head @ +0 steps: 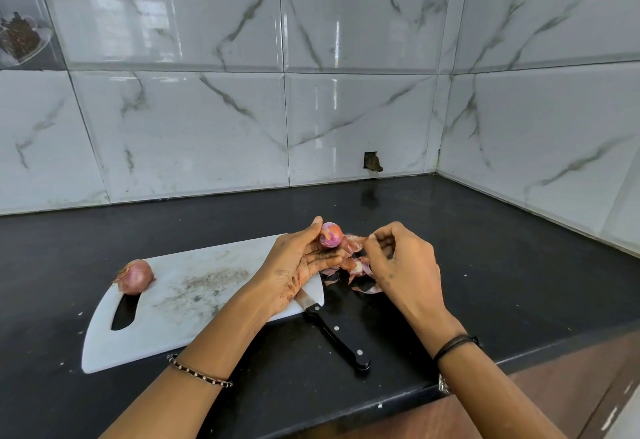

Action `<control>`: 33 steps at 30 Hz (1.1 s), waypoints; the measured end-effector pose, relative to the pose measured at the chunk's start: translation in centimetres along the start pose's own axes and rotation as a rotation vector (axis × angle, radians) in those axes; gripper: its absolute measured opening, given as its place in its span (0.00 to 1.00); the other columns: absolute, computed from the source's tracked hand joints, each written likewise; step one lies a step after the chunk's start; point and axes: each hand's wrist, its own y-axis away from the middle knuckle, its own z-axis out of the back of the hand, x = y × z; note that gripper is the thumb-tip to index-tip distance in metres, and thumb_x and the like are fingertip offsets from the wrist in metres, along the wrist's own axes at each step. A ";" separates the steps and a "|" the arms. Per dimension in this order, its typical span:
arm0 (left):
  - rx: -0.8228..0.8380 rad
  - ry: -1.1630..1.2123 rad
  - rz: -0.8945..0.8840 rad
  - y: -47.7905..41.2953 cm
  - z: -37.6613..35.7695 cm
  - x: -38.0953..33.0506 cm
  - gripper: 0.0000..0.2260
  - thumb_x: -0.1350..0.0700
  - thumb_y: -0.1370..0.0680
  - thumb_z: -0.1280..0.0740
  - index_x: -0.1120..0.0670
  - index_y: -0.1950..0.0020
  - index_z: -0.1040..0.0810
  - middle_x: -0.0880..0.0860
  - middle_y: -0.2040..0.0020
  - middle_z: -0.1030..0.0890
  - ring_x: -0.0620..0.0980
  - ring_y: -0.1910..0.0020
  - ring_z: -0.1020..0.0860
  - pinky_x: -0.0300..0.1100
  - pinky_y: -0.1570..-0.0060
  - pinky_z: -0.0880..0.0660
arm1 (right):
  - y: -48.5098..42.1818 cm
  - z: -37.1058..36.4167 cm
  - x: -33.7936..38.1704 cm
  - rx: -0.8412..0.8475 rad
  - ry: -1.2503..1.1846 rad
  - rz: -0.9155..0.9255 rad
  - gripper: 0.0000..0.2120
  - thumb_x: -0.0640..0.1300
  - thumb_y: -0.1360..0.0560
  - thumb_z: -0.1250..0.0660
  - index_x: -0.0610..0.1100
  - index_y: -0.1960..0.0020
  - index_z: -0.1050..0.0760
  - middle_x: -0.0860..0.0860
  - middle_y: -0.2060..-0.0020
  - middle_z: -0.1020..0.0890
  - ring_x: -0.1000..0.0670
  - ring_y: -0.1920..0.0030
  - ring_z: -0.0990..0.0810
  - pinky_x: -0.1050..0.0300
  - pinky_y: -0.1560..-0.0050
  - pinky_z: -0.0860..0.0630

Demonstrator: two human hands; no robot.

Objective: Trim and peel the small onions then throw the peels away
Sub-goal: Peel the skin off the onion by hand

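My left hand (298,265) holds a small pink onion (330,235) between thumb and fingers, above the right end of the white cutting board (194,303). Its upper part looks bare and glossy. My right hand (398,262) pinches a strip of peel (355,242) still hanging from that onion. Loose peels (360,276) lie on the black counter under both hands. A second onion (134,276), still in its skin, rests on the board's left end. A black-handled knife (336,333) lies partly on the board's right corner, its blade mostly hidden under my left hand.
The black counter (485,265) runs into a corner with marble-patterned wall tiles (346,92) behind and to the right. A small hole (372,162) shows in the tile near the corner. The counter's front edge (485,369) is near my right wrist.
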 end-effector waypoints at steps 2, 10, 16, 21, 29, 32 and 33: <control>-0.005 0.016 0.004 0.0 0.0 0.0 0.16 0.51 0.18 0.33 0.65 0.48 0.18 0.63 0.56 0.14 0.53 0.61 0.14 0.41 0.58 0.16 | 0.0 0.1 0.0 -0.006 0.005 -0.016 0.06 0.54 0.21 0.33 0.52 0.52 0.22 0.58 0.61 0.19 0.59 0.60 0.20 0.57 0.58 0.22; 0.012 0.086 0.007 -0.1 0.4 0.2 0.16 0.54 0.16 0.36 0.67 0.39 0.21 0.67 0.45 0.16 0.56 0.53 0.13 0.43 0.54 0.16 | -0.2 -0.3 -0.4 0.021 -0.046 0.045 0.03 0.48 0.22 0.29 0.53 0.50 0.21 0.59 0.59 0.18 0.59 0.57 0.19 0.51 0.53 0.18; 0.104 0.128 0.045 0.2 0.2 0.1 0.16 0.58 0.13 0.44 0.68 0.37 0.23 0.68 0.43 0.17 0.58 0.51 0.14 0.44 0.55 0.16 | -0.3 -0.8 -0.8 0.154 -0.012 0.115 0.05 0.52 0.21 0.33 0.54 0.50 0.18 0.59 0.54 0.20 0.56 0.52 0.20 0.48 0.50 0.19; 0.129 0.103 0.008 0.2 0.3 0.1 0.16 0.61 0.13 0.46 0.67 0.37 0.22 0.66 0.46 0.16 0.57 0.48 0.14 0.44 0.52 0.16 | 0.3 -0.2 0.5 0.115 -0.174 0.186 0.17 0.69 0.25 0.33 0.56 0.53 0.19 0.59 0.57 0.19 0.57 0.55 0.19 0.54 0.55 0.20; 0.202 0.060 -0.050 0.6 0.1 0.0 0.15 0.66 0.14 0.47 0.63 0.39 0.20 0.64 0.44 0.16 0.58 0.45 0.15 0.44 0.47 0.17 | 0.1 0.0 0.7 0.040 -0.203 0.291 0.17 0.62 0.32 0.22 0.53 0.50 0.20 0.59 0.55 0.21 0.55 0.57 0.20 0.50 0.60 0.19; 0.223 0.073 -0.077 0.5 0.1 0.1 0.15 0.66 0.14 0.46 0.63 0.39 0.20 0.64 0.43 0.16 0.58 0.45 0.15 0.42 0.51 0.17 | 0.2 0.0 0.7 0.035 -0.222 0.330 0.15 0.57 0.32 0.21 0.52 0.50 0.20 0.59 0.55 0.21 0.54 0.56 0.20 0.51 0.60 0.19; 0.228 0.071 -0.091 0.5 0.1 0.1 0.15 0.66 0.14 0.46 0.63 0.39 0.20 0.64 0.42 0.16 0.58 0.45 0.15 0.42 0.51 0.17 | 0.2 0.0 0.7 0.044 -0.224 0.337 0.15 0.56 0.32 0.20 0.52 0.50 0.19 0.59 0.55 0.21 0.54 0.56 0.20 0.52 0.59 0.19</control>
